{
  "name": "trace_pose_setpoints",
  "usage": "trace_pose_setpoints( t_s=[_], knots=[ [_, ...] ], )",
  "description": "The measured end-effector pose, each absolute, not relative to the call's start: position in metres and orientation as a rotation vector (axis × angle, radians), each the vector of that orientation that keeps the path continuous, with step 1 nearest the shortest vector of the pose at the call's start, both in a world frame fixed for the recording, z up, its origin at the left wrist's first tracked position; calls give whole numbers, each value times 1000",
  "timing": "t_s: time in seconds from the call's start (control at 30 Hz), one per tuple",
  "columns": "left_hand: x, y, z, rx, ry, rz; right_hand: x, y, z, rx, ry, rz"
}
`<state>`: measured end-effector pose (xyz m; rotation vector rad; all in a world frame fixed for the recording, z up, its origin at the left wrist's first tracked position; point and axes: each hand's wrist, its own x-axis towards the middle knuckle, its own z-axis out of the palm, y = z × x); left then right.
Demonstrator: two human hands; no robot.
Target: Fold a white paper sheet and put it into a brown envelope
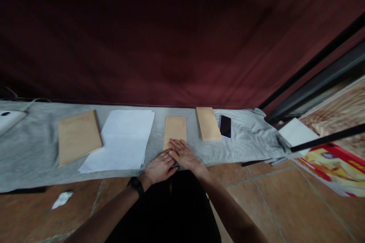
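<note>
A brown paper envelope (175,127) lies flat on the grey cloth in front of me, its near end covered by my hands. My right hand (184,154) rests on it with the fingers stretched out, partly over the fingers of the other hand. Beside it, my left hand (159,166) also lies flat at the near edge, fingers extended and touching the envelope. To the right is a stack of similar brown envelopes (209,124). Left of my hands lie white paper sheets (122,136), and beyond them a larger brown envelope stack (78,136) overlaps their edge.
A phone (225,126) lies right of the envelope stack on the grey cloth (248,140). A white device (11,119) with a cable sits far left. A dark red curtain (171,45) hangs behind. At right are black bars and a colourful box (336,165).
</note>
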<state>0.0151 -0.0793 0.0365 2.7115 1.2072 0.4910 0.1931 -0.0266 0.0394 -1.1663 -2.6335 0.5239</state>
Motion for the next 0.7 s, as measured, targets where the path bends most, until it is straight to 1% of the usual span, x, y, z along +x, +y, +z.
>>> trace_pose_setpoints(
  t_s=[0.13,0.33,0.7],
  knots=[
    [14,-80,32,2748,1185,546,196,-44,38,-1173,-2558,433],
    [13,-79,31,2768,1150,597,194,-64,35,-1299,-2408,253],
    [12,-78,30,2752,1166,656,204,-84,17,-1393,-2384,165]
  ],
)
